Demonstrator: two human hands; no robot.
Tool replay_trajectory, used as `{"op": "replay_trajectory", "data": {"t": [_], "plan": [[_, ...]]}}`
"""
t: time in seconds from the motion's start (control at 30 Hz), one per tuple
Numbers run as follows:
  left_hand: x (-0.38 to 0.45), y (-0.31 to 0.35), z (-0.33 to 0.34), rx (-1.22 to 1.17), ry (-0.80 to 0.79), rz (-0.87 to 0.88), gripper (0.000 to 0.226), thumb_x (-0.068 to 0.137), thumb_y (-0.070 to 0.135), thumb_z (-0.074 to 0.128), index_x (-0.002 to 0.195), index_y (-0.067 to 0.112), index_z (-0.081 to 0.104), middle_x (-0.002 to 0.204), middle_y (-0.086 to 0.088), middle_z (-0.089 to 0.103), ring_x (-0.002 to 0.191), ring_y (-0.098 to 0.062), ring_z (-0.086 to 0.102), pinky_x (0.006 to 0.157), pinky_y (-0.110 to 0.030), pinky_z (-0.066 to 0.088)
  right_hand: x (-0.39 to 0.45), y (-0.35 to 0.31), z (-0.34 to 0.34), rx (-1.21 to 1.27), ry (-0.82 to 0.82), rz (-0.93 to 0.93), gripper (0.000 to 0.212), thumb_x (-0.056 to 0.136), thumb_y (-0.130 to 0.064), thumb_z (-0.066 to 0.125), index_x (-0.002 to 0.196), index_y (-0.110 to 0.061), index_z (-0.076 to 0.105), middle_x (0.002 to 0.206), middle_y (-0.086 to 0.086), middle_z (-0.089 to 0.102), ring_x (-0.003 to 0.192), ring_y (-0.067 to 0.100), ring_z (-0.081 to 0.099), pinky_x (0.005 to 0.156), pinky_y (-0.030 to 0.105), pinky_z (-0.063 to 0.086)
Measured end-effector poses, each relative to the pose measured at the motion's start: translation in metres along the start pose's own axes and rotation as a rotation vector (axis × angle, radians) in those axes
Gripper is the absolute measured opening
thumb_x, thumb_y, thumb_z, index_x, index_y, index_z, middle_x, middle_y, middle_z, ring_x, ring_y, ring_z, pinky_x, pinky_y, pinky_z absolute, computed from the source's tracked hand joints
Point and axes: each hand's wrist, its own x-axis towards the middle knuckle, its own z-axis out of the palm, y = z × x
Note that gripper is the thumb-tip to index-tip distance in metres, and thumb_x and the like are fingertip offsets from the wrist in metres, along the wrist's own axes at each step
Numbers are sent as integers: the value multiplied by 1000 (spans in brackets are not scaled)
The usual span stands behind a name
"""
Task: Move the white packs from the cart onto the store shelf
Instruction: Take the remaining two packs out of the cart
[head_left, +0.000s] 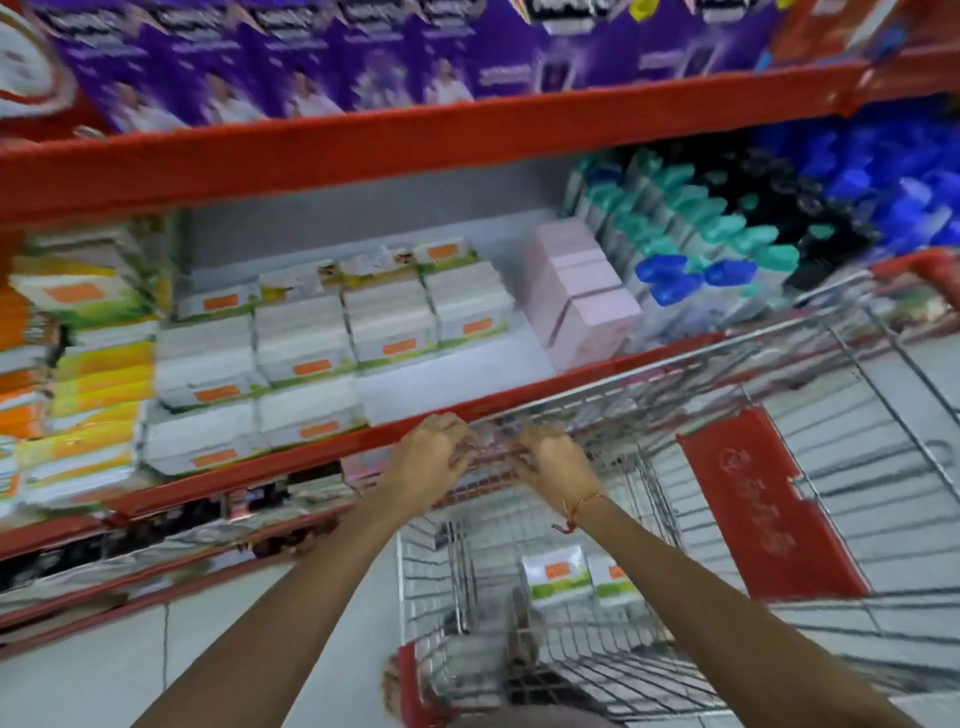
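Several white packs (301, 343) with orange labels lie stacked in rows on the red-edged store shelf (493, 402). Two more white packs (556, 574) stand side by side at the bottom of the wire cart (675, 364). My left hand (434, 460) and my right hand (558, 465) hover close together over the cart's near rim, just below the shelf's front edge. Both have loosely curled, spread fingers and hold nothing. The picture is blurred by motion.
A bare patch of shelf (447, 371) lies between the white stacks and the pink boxes (582, 296). Bottles with teal and blue caps (727, 244) fill the right. Yellow and orange packs (88, 374) sit at the left, and a red cart flap (763, 504) is on the right.
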Motion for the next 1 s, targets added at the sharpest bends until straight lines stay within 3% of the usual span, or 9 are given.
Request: {"op": "replay_trajectory", "data": {"t": [0.1,0.23,0.4,0.5,0.6,0.7,0.87,1.0], "plan": [[21,27,45,15,-192,-5,32,91,24,56,121,13,62,127,-8,61,121,-26,54,101,-31,43,-14,54,8,-61,-128,97,29,94,-23,56,121,-14,61,117,13,66,103,33,63,82,38,55],[41,47,112,0,-440,-58,35,95,30,52,125,13,59,131,-8,60,118,-26,57,100,-36,47,-31,117,25,-141,-292,164,31,98,-26,49,127,-18,57,132,8,58,115,25,58,94,35,49],[65,48,183,-23,-612,-123,32,92,27,58,118,7,62,123,-13,64,111,-28,59,96,-35,48,-40,180,56,-146,-424,236,34,94,-18,54,129,-18,54,130,10,58,117,25,57,96,34,50],[69,45,225,23,-697,-210,35,90,23,62,120,5,60,126,-15,61,117,-30,57,99,-35,47,-41,211,83,-179,-527,260,40,90,-14,60,129,-13,52,130,11,57,119,26,55,99,37,51],[62,41,262,88,-777,-277,52,86,28,66,129,4,52,135,-15,53,125,-30,50,104,-37,44,-45,237,108,-207,-592,264,52,85,-12,67,132,-11,46,135,12,53,122,28,53,98,36,50],[50,38,288,196,-862,-278,77,78,38,73,139,5,38,141,-15,44,129,-32,44,105,-40,43,-50,252,129,-258,-636,186,70,85,-17,67,145,-10,29,146,13,40,132,29,43,108,36,39],[43,36,303,211,-808,-318,79,67,30,83,129,5,42,130,-13,53,119,-28,53,95,-37,50,-52,254,155,-350,-584,82,71,82,-14,69,140,3,31,142,20,44,136,31,38,120,42,24],[43,39,293,118,-760,-368,73,67,28,84,123,6,44,118,-15,65,109,-30,64,87,-36,54,-51,250,148,-310,-587,85,58,79,-6,67,129,-1,38,127,17,58,120,31,54,112,36,37]]}}
